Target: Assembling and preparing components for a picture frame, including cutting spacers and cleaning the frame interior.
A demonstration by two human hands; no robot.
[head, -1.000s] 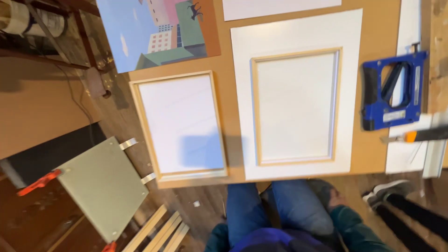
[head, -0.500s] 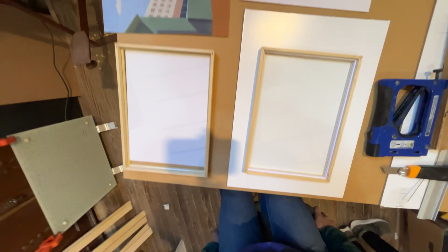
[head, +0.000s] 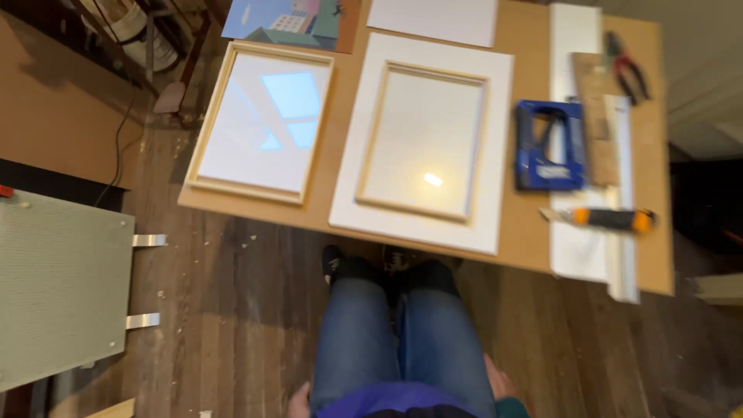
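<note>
Both hands low beside thighs: left hand [head: 299, 401], right hand [head: 499, 383], finger state unclear. White mat board [head: 424, 139] straight ahead on table [head: 534, 240], long axis pointing away; right hand marginally nearer.

One head-worn view only, looking steeply down past the person's knees [head: 402, 340] to the floor; the table [head: 526, 240] fills the upper frame, near but beyond the legs; edges look somewhat blurred, perhaps from motion; no second view shares the scene.
</note>
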